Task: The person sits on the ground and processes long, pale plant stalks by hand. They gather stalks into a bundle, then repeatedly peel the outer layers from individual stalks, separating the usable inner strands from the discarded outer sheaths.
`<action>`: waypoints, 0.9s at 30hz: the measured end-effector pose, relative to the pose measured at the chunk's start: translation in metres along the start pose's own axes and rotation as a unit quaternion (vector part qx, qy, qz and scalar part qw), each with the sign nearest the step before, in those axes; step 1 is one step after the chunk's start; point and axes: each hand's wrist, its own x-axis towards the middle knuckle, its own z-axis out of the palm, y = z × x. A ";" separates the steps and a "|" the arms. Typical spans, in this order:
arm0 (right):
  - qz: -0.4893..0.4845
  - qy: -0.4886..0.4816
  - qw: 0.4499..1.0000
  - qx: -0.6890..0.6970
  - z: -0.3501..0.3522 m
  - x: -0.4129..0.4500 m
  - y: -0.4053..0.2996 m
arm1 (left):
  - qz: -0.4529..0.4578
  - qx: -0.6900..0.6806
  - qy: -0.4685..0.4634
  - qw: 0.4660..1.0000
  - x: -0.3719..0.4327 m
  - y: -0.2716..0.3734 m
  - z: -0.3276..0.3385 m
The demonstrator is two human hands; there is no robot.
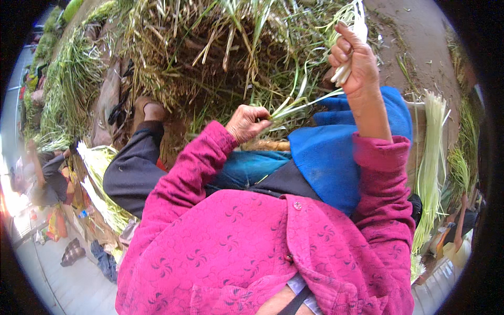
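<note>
Raised at the upper right, my right hand (pixel 360 67) is closed around a bunch of pale, chive-like stalks (pixel 360 25). The white cut ends stick out below the fist, and looping strands hang over its top. Lower and to the left, my left hand (pixel 248 124) pinches several thin green leaves (pixel 289 106) between thumb and fingers. Those leaves fan out towards the right hand; one strand reaches nearly to its wrist. A blue cloth (pixel 327 157) lies over my right thigh, beneath the right forearm.
A large heap of green and dry leaf waste (pixel 220 47) rises before my feet. Pale stalks lie in bundles at the right (pixel 431 165) and at the left (pixel 102 181). More green plants (pixel 71 86) are piled at the far left. Another person (pixel 47 173) sits at the left edge.
</note>
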 end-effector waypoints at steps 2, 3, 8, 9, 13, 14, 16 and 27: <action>-0.046 0.023 0.999 -0.004 0.001 -0.004 -0.008 | 0.009 -0.062 0.070 0.996 0.013 0.031 0.001; -0.084 0.008 0.996 -0.013 0.000 -0.008 -0.012 | -0.021 -0.102 0.101 0.990 0.021 0.044 -0.001; -0.131 0.067 0.987 -0.058 0.003 -0.013 -0.011 | -0.074 -0.287 0.185 0.937 0.054 0.083 -0.023; -0.111 0.077 0.988 -0.075 0.004 -0.013 -0.006 | -0.069 -0.310 0.196 0.928 0.058 0.088 -0.025; -0.013 0.064 0.996 -0.063 0.007 -0.016 0.025 | -0.033 -0.355 0.227 0.906 0.066 0.103 -0.027; -0.022 0.054 0.994 -0.090 0.007 -0.017 0.032 | -0.030 -0.348 0.227 0.909 0.066 0.105 -0.025; -0.043 0.053 0.987 -0.144 0.009 -0.016 0.045 | -0.031 -0.346 0.229 0.909 0.067 0.108 -0.021; -0.083 0.035 0.989 -0.114 0.013 -0.012 0.055 | -0.019 -0.448 0.267 0.853 0.070 0.109 -0.004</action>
